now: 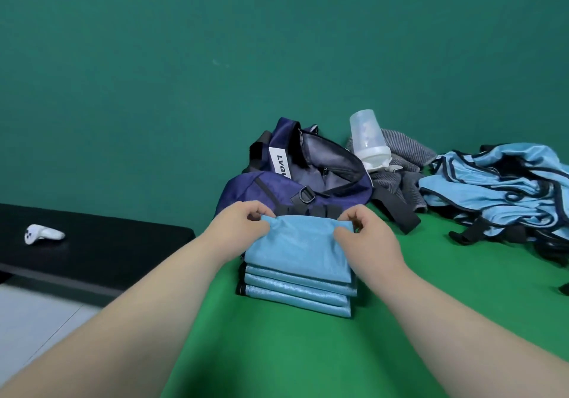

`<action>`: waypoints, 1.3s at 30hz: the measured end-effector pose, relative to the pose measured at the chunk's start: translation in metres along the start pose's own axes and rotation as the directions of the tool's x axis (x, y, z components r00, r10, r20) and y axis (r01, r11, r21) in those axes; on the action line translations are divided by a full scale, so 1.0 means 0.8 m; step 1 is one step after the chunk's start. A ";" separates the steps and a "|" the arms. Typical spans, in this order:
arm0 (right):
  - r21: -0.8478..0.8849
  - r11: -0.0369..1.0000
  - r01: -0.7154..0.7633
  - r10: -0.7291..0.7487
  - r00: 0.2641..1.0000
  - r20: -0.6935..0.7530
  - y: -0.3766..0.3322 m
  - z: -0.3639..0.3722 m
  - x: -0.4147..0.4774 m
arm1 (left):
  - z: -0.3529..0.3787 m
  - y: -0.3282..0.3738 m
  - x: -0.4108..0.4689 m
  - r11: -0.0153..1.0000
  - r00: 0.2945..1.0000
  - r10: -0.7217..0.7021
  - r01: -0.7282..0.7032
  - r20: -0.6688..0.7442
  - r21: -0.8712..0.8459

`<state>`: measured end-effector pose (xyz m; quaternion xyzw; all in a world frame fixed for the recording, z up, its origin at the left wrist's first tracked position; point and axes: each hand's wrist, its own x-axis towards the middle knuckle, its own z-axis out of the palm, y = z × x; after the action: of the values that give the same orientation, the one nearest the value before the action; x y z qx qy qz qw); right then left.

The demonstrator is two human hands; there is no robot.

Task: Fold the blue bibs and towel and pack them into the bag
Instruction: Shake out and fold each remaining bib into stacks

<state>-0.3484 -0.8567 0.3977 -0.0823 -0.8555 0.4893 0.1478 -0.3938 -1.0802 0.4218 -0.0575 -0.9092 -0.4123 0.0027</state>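
Note:
A stack of several folded light-blue bibs (297, 290) lies on the green table in front of me. My left hand (243, 222) pinches the far left corner of the top bib (298, 250). My right hand (360, 231) pinches its far right corner. Just behind the stack stands the navy bag (277, 188), unzipped, its mouth facing up and to the right. A heap of unfolded blue bibs (498, 185) with black trim lies at the right. A grey striped towel (403, 157) lies crumpled behind the bag's right side.
A clear plastic bottle (368, 136) stands upside down on the towel. The green table (308, 351) ends at a left edge beside my left forearm. A black bench (107, 250) at the left carries a white controller (43, 234). A green wall rises behind.

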 end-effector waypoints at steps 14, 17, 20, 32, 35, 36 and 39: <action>-0.448 0.765 0.463 -0.367 0.885 0.287 0.014 0.004 -0.023 | 0.018 -0.008 -0.032 0.643 0.876 0.440 -0.461 0.197 0.612; -0.431 0.775 0.463 -0.363 0.884 0.296 0.026 0.001 -0.016 | 0.015 -0.016 -0.019 0.730 0.884 0.404 -0.467 0.236 0.499; -0.376 0.810 0.450 -0.358 0.887 0.292 0.034 -0.001 -0.014 | 0.012 -0.025 -0.013 0.768 0.883 0.381 -0.468 0.274 0.438; -0.265 0.881 0.392 -0.283 0.885 0.370 0.037 -0.013 -0.012 | 0.004 -0.043 -0.013 0.826 0.905 0.305 -0.407 0.298 0.389; -0.271 0.882 0.387 -0.264 0.879 0.397 0.029 -0.024 -0.010 | 0.000 -0.029 -0.020 0.758 0.936 0.244 -0.347 0.254 0.553; -0.276 0.881 0.385 -0.258 0.878 0.403 0.027 -0.030 -0.011 | 0.000 -0.021 -0.024 0.740 0.949 0.229 -0.315 0.219 0.594; -0.234 0.907 0.350 -0.244 0.889 0.387 0.024 -0.056 -0.019 | 0.010 0.009 -0.047 0.744 0.974 0.212 -0.216 0.083 0.632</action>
<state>-0.3194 -0.8150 0.3997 0.1178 -0.9341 0.3327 0.0535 -0.3557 -1.0732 0.4198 -0.1583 -0.9822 -0.0767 0.0666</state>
